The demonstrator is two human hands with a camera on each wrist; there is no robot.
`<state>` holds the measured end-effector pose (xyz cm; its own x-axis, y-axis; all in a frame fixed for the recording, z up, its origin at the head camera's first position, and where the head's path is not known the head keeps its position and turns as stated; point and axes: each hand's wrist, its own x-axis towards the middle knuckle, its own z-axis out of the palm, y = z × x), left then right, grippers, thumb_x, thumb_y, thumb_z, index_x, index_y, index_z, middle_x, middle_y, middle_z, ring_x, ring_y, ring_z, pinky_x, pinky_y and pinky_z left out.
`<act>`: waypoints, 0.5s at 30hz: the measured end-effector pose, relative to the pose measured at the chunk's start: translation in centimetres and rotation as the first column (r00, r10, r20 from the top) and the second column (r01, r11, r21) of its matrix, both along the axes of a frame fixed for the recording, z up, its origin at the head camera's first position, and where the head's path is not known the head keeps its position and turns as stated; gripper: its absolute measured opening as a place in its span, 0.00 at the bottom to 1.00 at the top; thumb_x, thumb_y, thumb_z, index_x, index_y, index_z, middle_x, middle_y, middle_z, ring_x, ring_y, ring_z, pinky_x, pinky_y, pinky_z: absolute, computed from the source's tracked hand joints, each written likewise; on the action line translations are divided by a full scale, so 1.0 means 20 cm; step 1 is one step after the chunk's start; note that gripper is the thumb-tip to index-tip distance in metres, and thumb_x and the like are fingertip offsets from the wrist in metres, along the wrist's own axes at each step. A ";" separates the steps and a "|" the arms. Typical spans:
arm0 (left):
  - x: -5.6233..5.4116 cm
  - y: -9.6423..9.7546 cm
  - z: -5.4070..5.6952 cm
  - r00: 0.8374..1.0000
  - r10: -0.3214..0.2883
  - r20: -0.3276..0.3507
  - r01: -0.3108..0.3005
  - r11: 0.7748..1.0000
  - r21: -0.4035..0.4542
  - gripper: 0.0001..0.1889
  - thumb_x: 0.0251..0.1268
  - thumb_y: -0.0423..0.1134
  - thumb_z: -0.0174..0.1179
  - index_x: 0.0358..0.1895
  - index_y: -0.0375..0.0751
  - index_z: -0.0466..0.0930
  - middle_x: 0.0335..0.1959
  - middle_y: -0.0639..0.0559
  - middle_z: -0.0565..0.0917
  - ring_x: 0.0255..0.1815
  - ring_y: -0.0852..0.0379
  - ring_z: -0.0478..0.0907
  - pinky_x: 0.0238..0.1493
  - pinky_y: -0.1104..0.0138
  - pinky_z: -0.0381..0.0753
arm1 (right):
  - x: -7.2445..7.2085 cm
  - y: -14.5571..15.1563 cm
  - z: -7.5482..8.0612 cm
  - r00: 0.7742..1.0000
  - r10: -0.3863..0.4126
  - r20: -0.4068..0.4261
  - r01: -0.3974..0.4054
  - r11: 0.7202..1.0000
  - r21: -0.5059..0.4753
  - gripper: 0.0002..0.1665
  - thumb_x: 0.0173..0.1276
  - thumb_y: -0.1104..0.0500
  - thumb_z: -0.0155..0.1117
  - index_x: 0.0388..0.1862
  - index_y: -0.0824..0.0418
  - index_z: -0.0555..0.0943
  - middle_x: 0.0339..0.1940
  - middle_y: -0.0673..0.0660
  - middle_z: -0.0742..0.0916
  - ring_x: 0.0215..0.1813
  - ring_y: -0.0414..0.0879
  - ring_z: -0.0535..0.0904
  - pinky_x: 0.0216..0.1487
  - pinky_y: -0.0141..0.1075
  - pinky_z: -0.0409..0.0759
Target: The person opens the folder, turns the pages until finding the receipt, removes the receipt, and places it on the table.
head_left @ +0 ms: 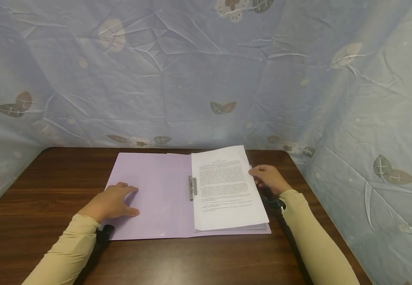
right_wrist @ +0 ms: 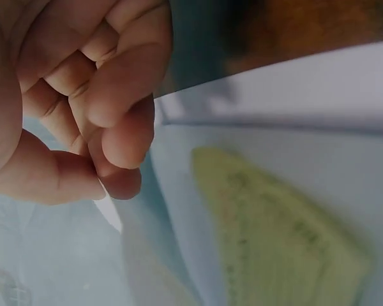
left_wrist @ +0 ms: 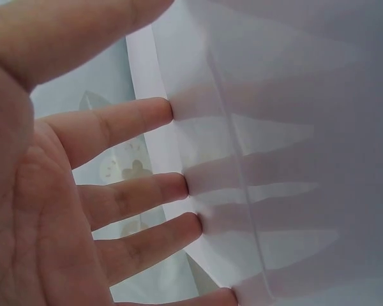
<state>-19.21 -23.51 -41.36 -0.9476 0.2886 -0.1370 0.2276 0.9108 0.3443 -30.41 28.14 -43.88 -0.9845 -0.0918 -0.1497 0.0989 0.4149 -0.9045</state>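
Note:
A lilac file folder (head_left: 152,190) lies open on the brown table. Its metal clip (head_left: 192,188) sits near the spine. Printed white paper (head_left: 223,186) lies over the right half, its right side raised a little. At that right edge my right hand (head_left: 270,178) pinches the paper between thumb and fingers; the right wrist view shows the pinched white sheet edge (right_wrist: 108,211). Beneath is a blurred yellow-green printed piece (right_wrist: 274,236), its kind unclear. My left hand (head_left: 111,202) rests on the left cover with fingers spread, fingertips touching the smooth surface.
The dark wood table (head_left: 177,261) extends in front of the folder and to both sides. A pale blue patterned cloth (head_left: 184,79) hangs behind the table and along the right. Black straps or bands show at both wrists.

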 end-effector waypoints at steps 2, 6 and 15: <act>0.00 0.00 0.00 1.000 -0.002 -0.002 0.002 1.000 0.000 0.43 0.51 0.55 0.78 0.67 0.32 0.77 0.67 0.21 0.71 0.67 0.18 0.67 0.59 0.29 0.71 | 0.00 -0.01 0.03 1.000 -0.004 -0.005 0.004 1.000 -0.005 0.17 0.74 0.56 0.67 0.49 0.70 0.83 0.29 0.53 0.82 0.30 0.43 0.77 0.29 0.32 0.77; 0.00 0.00 -0.01 1.000 -0.003 -0.009 0.003 1.000 -0.004 0.43 0.51 0.55 0.78 0.66 0.32 0.77 0.67 0.21 0.71 0.66 0.19 0.68 0.59 0.29 0.71 | 0.00 -0.03 0.11 1.000 0.000 -0.017 -0.001 1.000 -0.008 0.18 0.74 0.54 0.66 0.50 0.70 0.82 0.28 0.52 0.81 0.30 0.42 0.76 0.28 0.31 0.75; 0.00 0.00 -0.01 1.000 -0.003 -0.001 0.003 1.000 -0.014 0.43 0.51 0.55 0.78 0.67 0.32 0.77 0.67 0.21 0.71 0.66 0.19 0.67 0.59 0.28 0.71 | 0.02 -0.09 0.22 1.000 0.015 0.003 -0.014 0.995 -0.103 0.19 0.76 0.53 0.65 0.51 0.70 0.81 0.33 0.51 0.86 0.33 0.42 0.80 0.34 0.33 0.81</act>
<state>-19.20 -23.43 -41.46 -0.9467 0.2897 -0.1405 0.2308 0.9148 0.3314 -30.09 26.30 -39.41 -0.9824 -0.1211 -0.1425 0.0971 0.3209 -0.9421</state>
